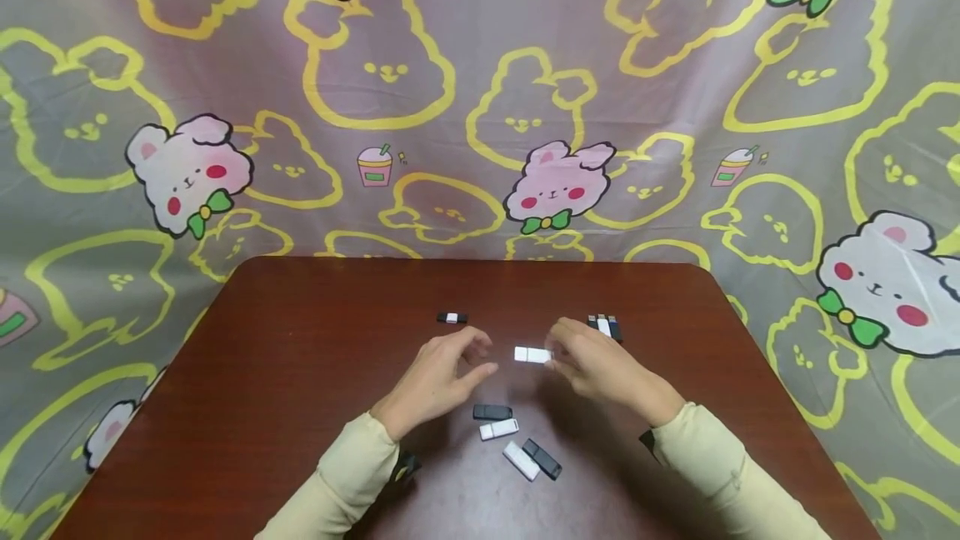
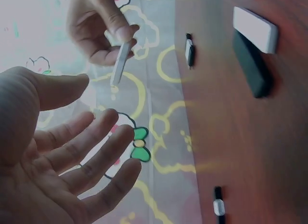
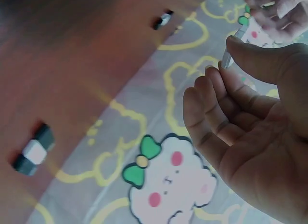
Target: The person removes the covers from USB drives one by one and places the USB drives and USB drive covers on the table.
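Observation:
Above the middle of the table, my right hand point(image 1: 603, 365) pinches a white USB flash drive point(image 1: 529, 354) between thumb and fingertips, its capped-looking end pointing left. In the right wrist view the drive point(image 3: 233, 53) is seen edge-on, and the other fingers of the right hand point(image 3: 245, 123) curl loosely. Facing it across a small gap, my left hand point(image 1: 442, 369) holds nothing; its fingers are spread and relaxed in the left wrist view point(image 2: 72, 151). Below the hands lie a black drive point(image 1: 492, 412) and a white drive point(image 1: 498, 430), with another white drive point(image 1: 521, 461) beside a black drive point(image 1: 543, 459).
Behind the right hand lies a row of black and white drives point(image 1: 604, 327) with metal plugs showing. A small black-white-black group point(image 1: 452, 318) sits at the back, left of it. The brown table point(image 1: 300, 373) ends at a patterned curtain point(image 1: 450, 215).

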A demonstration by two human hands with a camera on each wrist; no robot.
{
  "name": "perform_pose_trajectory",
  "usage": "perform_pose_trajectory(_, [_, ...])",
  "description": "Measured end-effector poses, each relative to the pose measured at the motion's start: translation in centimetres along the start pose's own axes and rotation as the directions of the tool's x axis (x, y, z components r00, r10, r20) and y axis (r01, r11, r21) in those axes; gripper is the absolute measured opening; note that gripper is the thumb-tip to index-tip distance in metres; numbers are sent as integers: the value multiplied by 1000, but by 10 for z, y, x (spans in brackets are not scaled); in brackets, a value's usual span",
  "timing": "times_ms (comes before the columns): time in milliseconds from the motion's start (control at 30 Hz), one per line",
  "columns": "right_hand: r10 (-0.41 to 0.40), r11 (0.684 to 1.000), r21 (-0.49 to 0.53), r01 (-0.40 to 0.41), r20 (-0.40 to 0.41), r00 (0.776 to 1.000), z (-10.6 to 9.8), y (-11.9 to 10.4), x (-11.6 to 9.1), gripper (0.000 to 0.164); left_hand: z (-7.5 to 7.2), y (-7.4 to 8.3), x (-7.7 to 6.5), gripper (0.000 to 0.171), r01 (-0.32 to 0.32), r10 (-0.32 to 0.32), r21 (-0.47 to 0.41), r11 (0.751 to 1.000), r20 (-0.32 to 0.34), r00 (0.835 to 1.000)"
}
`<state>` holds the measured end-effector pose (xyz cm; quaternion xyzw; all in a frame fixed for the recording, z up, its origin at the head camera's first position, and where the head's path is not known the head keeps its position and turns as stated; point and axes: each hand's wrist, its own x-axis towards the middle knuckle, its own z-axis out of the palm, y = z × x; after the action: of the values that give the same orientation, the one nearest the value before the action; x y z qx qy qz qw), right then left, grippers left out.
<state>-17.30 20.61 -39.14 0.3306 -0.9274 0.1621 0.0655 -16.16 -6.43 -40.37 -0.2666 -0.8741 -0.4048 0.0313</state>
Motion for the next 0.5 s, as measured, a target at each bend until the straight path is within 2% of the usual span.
perform_pose_trajectory(267, [-16,1000,2,16,-71,997,-10,-19,4,24,6,9,17,35,36,-36,-63,997,9,999])
perform_pose_trajectory(500, [-42,999,9,44,-137,990,-12,-25,4,30,10,14,23,14,-10,8,-121,993,-14,1000])
